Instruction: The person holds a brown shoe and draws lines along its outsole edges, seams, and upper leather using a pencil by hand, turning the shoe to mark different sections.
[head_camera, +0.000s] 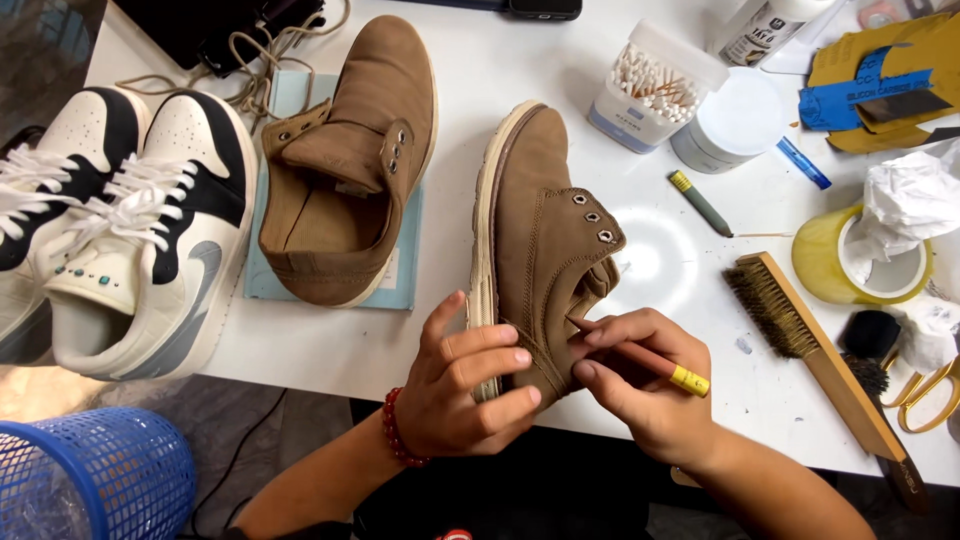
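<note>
A brown suede shoe (540, 230) without laces lies on its side on the white table (480, 80). My left hand (465, 385) grips its heel end from the left. My right hand (645, 385) holds a pencil-shaped tool with a yellow end (688, 380), and its tip presses against the shoe's side near the heel. A red bead bracelet (395, 430) circles my left wrist. The matching brown shoe (350, 160) rests upright on a light blue pad (400, 270) to the left.
A pair of black and white sneakers (120, 220) stands at the left edge. To the right lie a wooden bristle brush (800, 330), a grey pencil (700, 203), a cotton swab box (650, 90), a white jar (735, 120), yellow tape (815, 265). A blue basket (90, 475) stands on the floor.
</note>
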